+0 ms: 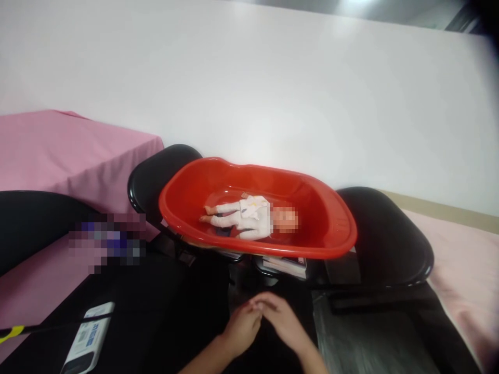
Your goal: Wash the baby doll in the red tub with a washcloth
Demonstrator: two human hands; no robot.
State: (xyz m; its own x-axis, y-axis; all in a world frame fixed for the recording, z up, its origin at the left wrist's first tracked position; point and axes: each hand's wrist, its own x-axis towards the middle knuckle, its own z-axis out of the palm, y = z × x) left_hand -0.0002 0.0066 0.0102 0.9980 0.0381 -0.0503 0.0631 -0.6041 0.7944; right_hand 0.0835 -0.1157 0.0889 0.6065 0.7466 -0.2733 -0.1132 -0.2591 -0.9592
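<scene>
My left hand (242, 328) and my right hand (281, 318) meet low in the middle of the view, fingers curled and touching each other. Nothing shows between them. Beyond them stands a red baby bathtub (327, 241), apart from both hands. Inside it a baby doll (255, 221) in white clothes lies on its back, head to the right and bare feet to the left. A piece of printed pale cloth (253, 206) lies over its middle.
Black chair seats (390, 239) stand under and beside the tub. Books (286, 266) lie beneath its near edge. A pink-draped table (78, 150) is at left, a white labelled pack (89, 335) at lower left, and a white wall (253, 88) behind.
</scene>
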